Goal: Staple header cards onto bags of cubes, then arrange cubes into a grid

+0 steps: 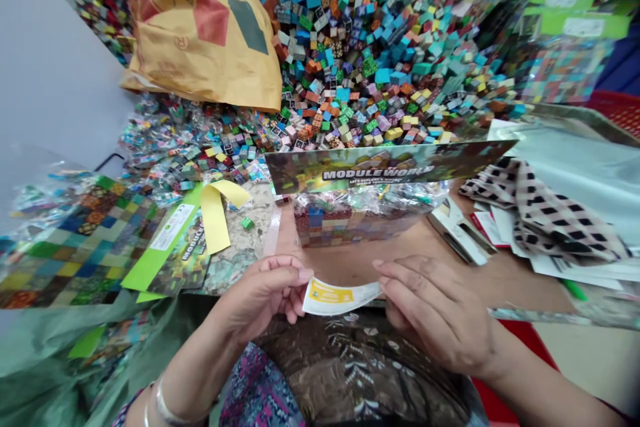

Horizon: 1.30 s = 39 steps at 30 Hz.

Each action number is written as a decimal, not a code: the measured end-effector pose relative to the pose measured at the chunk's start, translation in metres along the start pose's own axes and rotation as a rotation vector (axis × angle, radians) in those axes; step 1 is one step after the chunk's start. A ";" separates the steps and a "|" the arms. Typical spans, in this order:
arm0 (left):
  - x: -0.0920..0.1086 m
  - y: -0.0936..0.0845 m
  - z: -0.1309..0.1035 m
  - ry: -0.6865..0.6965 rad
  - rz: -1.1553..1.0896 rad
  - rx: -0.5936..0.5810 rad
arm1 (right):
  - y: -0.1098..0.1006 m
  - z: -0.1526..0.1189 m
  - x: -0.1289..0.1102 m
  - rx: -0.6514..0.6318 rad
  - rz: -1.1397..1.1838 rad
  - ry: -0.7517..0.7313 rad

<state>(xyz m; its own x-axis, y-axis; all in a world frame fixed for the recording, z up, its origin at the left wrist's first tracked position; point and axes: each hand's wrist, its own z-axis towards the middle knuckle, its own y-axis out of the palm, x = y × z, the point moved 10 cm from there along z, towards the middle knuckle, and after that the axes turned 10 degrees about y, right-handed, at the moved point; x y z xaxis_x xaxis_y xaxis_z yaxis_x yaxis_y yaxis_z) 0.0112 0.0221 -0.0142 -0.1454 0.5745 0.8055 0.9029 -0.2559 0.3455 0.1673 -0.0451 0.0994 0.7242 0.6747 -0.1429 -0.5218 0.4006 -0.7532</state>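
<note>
Between my two hands is a white and yellow sticker label (333, 298), bowed a little along its length. My left hand (280, 287) pinches its left end between thumb and fingers. At the other end, the fingers of my right hand (435, 303) close over the label's right edge. Just beyond, on a brown board (345, 268), stands a clear bag of cube blocks (350, 220). Its dark printed header card (385, 170) reads "MODULE WORLD".
Loose colored cube blocks (360, 73) are heaped at the back, beside a yellow sack (200, 33). Left lie a yellow paper strip (216, 217) and a packaged block set (85, 240). A stapler (463, 230) and checkered cloth (560, 213) lie right.
</note>
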 end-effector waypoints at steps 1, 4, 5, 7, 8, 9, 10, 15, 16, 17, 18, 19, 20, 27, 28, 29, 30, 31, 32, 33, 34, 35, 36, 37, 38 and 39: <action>-0.002 0.003 -0.001 -0.023 0.008 -0.008 | -0.003 -0.002 0.001 0.006 -0.006 0.004; -0.004 0.014 -0.001 -0.052 0.027 -0.021 | -0.010 -0.006 0.005 0.026 0.010 0.020; -0.002 0.017 -0.001 -0.028 0.030 -0.013 | -0.012 -0.007 0.008 0.039 0.046 0.050; 0.011 0.018 0.002 0.071 0.053 0.027 | -0.016 -0.008 0.026 0.074 0.178 0.221; 0.019 0.018 0.003 0.134 0.080 0.051 | -0.015 -0.010 0.042 0.089 0.290 0.373; 0.028 0.018 0.003 0.195 0.120 0.070 | -0.011 -0.016 0.060 0.105 0.436 0.550; 0.037 0.019 0.003 0.251 0.168 0.081 | -0.001 -0.024 0.076 0.113 0.614 0.728; 0.072 0.035 0.002 0.448 0.485 0.052 | 0.050 -0.041 0.093 0.023 1.397 1.093; 0.077 0.039 0.002 0.476 0.547 0.040 | 0.052 -0.041 0.095 0.016 1.417 1.116; 0.080 0.043 0.003 0.500 0.600 0.030 | 0.051 -0.042 0.098 0.028 1.406 1.146; 0.083 0.047 0.003 0.521 0.646 0.019 | 0.049 -0.043 0.102 0.049 1.381 1.177; 0.085 0.051 0.004 0.535 0.693 0.006 | 0.046 -0.044 0.106 0.072 1.356 1.204; 0.088 0.055 0.004 0.548 0.741 -0.005 | 0.043 -0.045 0.110 0.100 1.341 1.226; 0.115 0.101 -0.004 0.770 1.101 -0.097 | 0.021 -0.045 0.127 0.088 1.243 1.210; 0.121 0.112 -0.009 0.861 1.156 -0.119 | 0.013 -0.045 0.131 0.117 1.203 1.188; 0.127 0.121 -0.014 0.962 1.207 -0.134 | 0.004 -0.044 0.136 0.157 1.160 1.167; 0.134 0.130 -0.021 1.067 1.252 -0.135 | -0.005 -0.043 0.140 0.196 1.119 1.147; 0.140 0.137 -0.027 1.170 1.292 -0.121 | -0.014 -0.042 0.145 0.233 1.079 1.128; 0.147 0.142 -0.033 1.263 1.339 -0.091 | -0.023 -0.040 0.150 0.263 1.036 1.111; 0.153 0.146 -0.038 1.349 1.392 -0.050 | -0.032 -0.039 0.155 0.291 0.991 1.094; 0.159 0.150 -0.041 1.418 1.455 -0.002 | -0.041 -0.038 0.159 0.315 0.943 1.075; 0.164 0.154 -0.043 1.476 1.519 0.043 | -0.049 -0.036 0.164 0.335 0.893 1.055; 0.169 0.157 -0.043 1.516 1.584 0.084 | -0.057 -0.034 0.167 0.353 0.842 1.033; 0.173 0.160 -0.040 1.536 1.646 0.115 | -0.063 -0.032 0.170 0.367 0.790 1.013; 0.177 0.163 -0.036 1.539 1.702 0.138 | -0.069 -0.029 0.173 0.379 0.738 0.994; 0.180 0.165 -0.030 1.526 1.753 0.150 | -0.074 -0.026 0.175 0.390 0.690 0.976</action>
<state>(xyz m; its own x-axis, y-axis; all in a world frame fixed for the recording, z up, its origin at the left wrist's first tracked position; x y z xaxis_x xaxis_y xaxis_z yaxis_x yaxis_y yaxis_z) 0.1218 0.0599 0.2028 0.4974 -0.8553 -0.1451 0.4582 0.4010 -0.7933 0.3445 0.0266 0.1136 0.1922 0.1441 -0.9707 -0.9018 0.4161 -0.1168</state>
